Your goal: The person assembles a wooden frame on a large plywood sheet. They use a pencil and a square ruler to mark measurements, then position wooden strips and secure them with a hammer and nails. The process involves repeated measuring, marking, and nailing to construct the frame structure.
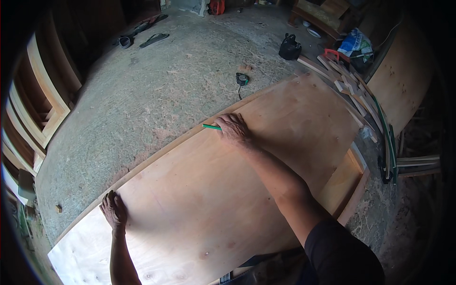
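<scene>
A large sheet of plywood (190,190) lies over a wooden frame, whose long far strip (156,153) shows along the sheet's edge. My left hand (114,211) rests on the sheet near its left end, palm down, with the fingertips at the far edge. Farther right along that edge, my right hand (234,129) holds a green pencil (211,127), which points left and lies close to the strip. The right palm rests on the plywood. At the right end, part of the frame (349,183) shows from under the sheet.
On the concrete floor (156,85) beyond the sheet lies a tape measure (242,79). Sandals (154,40) are at the back left, a black bag (289,46) at the back right. Wood strips (356,90) are piled on the right; wooden frames (47,90) stand left.
</scene>
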Action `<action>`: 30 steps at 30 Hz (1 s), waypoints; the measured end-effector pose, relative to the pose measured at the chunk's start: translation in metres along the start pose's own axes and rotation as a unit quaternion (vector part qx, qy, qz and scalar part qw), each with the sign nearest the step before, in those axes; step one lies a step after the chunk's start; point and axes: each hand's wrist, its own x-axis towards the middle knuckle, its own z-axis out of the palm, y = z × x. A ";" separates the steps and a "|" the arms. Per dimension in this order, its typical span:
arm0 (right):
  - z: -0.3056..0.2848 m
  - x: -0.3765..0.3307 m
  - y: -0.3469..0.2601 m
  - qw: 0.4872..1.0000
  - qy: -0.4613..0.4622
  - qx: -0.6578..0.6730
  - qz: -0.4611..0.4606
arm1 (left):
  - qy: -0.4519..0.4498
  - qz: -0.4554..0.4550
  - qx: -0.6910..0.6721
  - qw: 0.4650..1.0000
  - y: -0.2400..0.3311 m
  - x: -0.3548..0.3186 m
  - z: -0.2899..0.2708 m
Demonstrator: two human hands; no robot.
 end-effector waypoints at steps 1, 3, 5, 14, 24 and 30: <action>0.000 0.001 0.002 1.000 0.011 -0.012 -0.013 | 0.035 0.027 -0.011 0.999 0.001 0.003 0.001; 0.002 0.001 0.001 0.999 0.029 -0.009 -0.030 | 0.029 0.018 -0.016 0.999 -0.003 0.006 0.001; 0.004 0.003 0.001 0.997 0.054 0.003 -0.058 | 0.038 0.000 -0.017 0.999 -0.010 0.009 0.003; 0.015 0.008 0.007 0.997 0.031 -0.025 -0.062 | 0.036 -0.018 -0.095 0.995 -0.030 0.025 0.016; 0.019 0.010 0.011 0.998 0.023 -0.042 -0.049 | 0.075 0.055 -0.050 0.994 -0.044 0.025 0.018; 0.023 0.009 0.015 0.998 0.012 -0.030 -0.045 | 0.044 -0.012 0.032 0.998 -0.050 0.038 0.024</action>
